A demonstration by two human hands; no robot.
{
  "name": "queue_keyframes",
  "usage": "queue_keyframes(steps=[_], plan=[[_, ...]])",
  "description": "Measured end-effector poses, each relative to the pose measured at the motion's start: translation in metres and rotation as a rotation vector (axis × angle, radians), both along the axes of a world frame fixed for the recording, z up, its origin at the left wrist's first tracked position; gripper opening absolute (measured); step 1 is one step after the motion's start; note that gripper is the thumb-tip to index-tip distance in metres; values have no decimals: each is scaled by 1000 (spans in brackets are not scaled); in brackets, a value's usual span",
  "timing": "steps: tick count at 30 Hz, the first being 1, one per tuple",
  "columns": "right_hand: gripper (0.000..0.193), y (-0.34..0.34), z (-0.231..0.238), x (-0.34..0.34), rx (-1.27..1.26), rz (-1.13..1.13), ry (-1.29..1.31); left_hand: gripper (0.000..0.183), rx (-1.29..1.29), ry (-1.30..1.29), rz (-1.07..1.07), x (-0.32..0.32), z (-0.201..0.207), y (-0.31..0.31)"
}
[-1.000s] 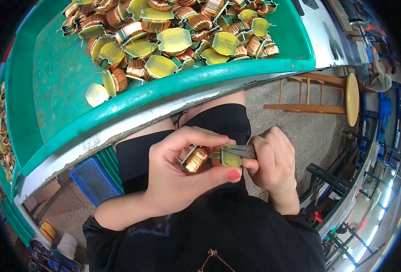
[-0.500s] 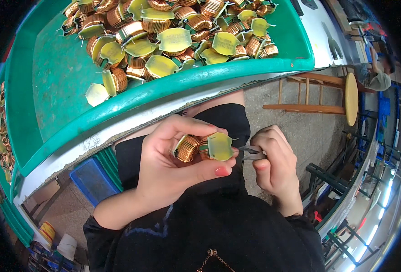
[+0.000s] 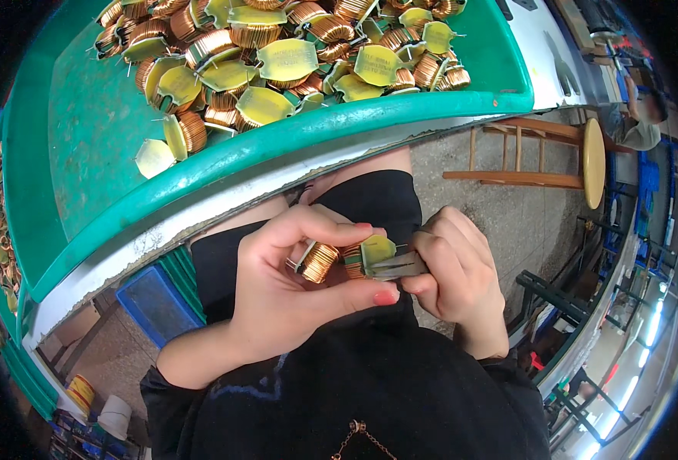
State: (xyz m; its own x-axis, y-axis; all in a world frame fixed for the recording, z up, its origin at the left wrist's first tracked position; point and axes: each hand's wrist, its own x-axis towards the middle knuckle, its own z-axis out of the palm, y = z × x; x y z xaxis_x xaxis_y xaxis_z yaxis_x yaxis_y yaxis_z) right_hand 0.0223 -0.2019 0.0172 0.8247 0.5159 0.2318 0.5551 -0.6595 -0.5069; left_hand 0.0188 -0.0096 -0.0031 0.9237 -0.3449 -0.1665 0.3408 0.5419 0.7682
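**Two coils in one hand, a tool in the other**

We hold two coils in our left hand (image 3: pixel 274 280), above the lap. The inner coil (image 3: pixel 320 263) sits back toward the palm, probably tucked there so that thumb and fingers are free for the outer coil (image 3: pixel 379 248). That one is pinched between them near the fingertips, its yellow-green board turned to our right; held so, we judge, the board lies open to the tool (image 3: pixel 400 267).

Our right hand (image 3: pixel 461 264) is closed around this grey metal tool, whose tips lie across the lower part of the board. Its jaws look narrow; whether they bite on anything we cannot tell. The short hold near the jaws likely gives us finer control.

Beyond our hands, the green tray (image 3: pixel 308 132) rests on the white worktop (image 3: pixel 155 239), with many more coils heaped (image 3: pixel 289 60) toward its far side.
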Motion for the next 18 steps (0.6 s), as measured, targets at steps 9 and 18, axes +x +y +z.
queue_keyframes(steps=[9,18], plan=[[30,0,-2,-4,-106,-8,-18,39,35,-115,62,-1,-6,-2],[26,-6,5,-2,2,-60,85,38,-56,73,-15,3,9,3]])
